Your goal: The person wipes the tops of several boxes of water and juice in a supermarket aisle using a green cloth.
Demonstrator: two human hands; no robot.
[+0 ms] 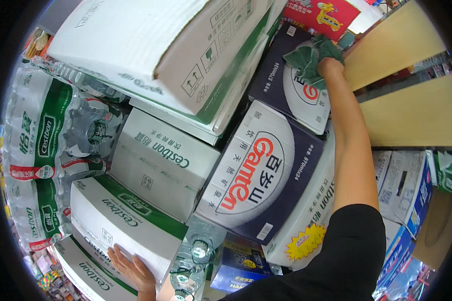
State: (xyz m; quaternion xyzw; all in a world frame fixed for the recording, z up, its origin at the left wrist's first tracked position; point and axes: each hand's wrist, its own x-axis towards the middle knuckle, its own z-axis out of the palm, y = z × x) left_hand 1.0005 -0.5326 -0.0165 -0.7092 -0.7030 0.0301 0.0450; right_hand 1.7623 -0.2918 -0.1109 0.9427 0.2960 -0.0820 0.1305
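My right hand grips a dark green cloth at the upper right. The cloth lies against a dark blue and white Ganten water carton, covering part of its printed face. Below that carton is a second Ganten carton with its large red logo in full view. At the lower left, my left hand rests with fingers spread on the white side of a green-banded Cestbon carton. Nothing is held in it. Another Cestbon carton sits just below that hand.
A large white carton stands high at the upper left. Shrink-wrapped Cestbon bottles line the left side. Big clear bottles stand near the bottom middle. Pale yellow panels and blue-white boxes are on the right.
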